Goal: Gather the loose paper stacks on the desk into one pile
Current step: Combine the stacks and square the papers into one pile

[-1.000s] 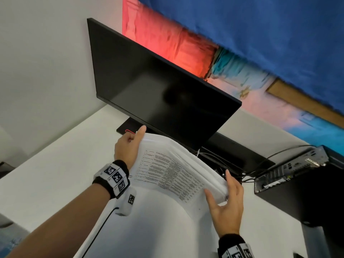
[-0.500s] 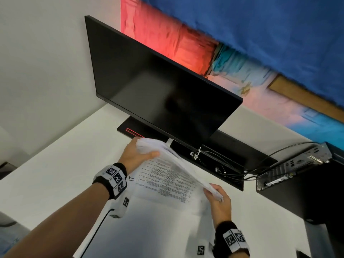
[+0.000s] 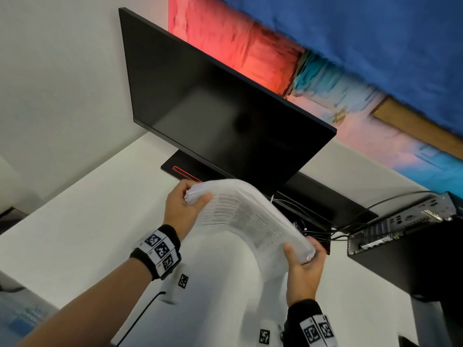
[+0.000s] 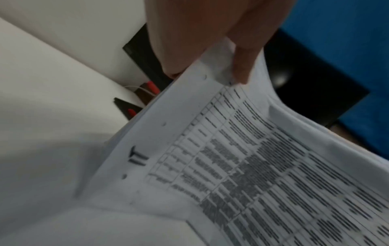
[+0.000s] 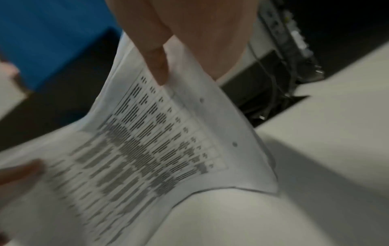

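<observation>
A thick stack of printed paper (image 3: 245, 216) hangs in the air above the white desk (image 3: 75, 234), bowed upward in an arch. My left hand (image 3: 185, 209) grips its left end, thumb on top. At the other end my right hand (image 3: 304, 261) grips the stack from below with the thumb pressed on the top sheet. In the left wrist view the paper stack (image 4: 242, 166) shows a printed table with punched holes along its edge, pinched by my left hand (image 4: 210, 50). The right wrist view has the paper stack (image 5: 157, 141) pinched under my right hand (image 5: 168, 50).
A black monitor (image 3: 213, 108) stands right behind the paper on its stand base (image 3: 180, 169). A small black computer (image 3: 400, 226) with cables (image 3: 350, 221) sits at the right. A white wall lies to the left, a colourful panel behind.
The stack has bent into a higher arch between my hands. My right hand has turned palm-up under its end, and my left thumb has come over the top.
</observation>
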A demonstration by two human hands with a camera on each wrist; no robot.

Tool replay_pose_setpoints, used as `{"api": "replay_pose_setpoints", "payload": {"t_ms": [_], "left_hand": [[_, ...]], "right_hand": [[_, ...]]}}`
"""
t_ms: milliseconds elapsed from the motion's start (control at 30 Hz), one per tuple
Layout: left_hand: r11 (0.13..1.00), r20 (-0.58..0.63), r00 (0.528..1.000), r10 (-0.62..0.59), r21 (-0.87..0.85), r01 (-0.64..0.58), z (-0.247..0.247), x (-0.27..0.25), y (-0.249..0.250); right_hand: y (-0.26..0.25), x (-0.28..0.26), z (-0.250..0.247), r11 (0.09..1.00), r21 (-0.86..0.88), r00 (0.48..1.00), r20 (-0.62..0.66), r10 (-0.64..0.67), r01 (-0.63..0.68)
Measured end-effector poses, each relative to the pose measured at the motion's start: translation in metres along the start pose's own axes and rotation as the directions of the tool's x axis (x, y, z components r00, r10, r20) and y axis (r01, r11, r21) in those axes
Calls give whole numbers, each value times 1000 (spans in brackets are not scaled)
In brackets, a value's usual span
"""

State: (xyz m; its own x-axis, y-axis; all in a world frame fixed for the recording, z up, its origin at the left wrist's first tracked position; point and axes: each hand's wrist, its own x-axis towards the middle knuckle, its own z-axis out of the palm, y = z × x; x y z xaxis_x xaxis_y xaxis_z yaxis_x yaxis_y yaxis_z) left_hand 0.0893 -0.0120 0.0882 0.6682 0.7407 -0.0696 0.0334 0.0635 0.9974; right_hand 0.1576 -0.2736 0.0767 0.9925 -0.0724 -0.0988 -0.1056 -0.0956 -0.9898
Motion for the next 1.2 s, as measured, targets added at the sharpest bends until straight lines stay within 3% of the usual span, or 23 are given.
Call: {"api": "replay_pose_setpoints", "payload": {"t_ms": [100,233,433,833,967,1033,1133,1200], "left_hand": [[993,46,992,-115,-20,116,-2,-1,-9],[992,-28,992,-126,-27,125,3,8,-1],[989,-91,985,-146,-48,142,13,29,6],[985,-29,985,-170,-32,169,12,39,0],[985,83,982,-171,-23,173,6,38,-6],[987,147,976,-159,16,159,1,38,-12],[983,202,962,-183,61,174,-1,38,-19],[982,195,962,-190,32,188,2,38,-21]], "right_hand": [[13,5,-5,979,-15,979,11,203,-203],[10,13,-4,985,-36,986,-19,168,-169],[-4,10,4,990,141,999,-33,27,-22],[-6,27,-6,967,189,985,20,169,-170],[0,25,-13,993,28,983,144,113,-119],[9,26,-17,988,-73,971,190,148,-136],[14,28,-13,962,-138,959,128,252,-235],[12,29,-8,963,-109,965,66,254,-246]]}}
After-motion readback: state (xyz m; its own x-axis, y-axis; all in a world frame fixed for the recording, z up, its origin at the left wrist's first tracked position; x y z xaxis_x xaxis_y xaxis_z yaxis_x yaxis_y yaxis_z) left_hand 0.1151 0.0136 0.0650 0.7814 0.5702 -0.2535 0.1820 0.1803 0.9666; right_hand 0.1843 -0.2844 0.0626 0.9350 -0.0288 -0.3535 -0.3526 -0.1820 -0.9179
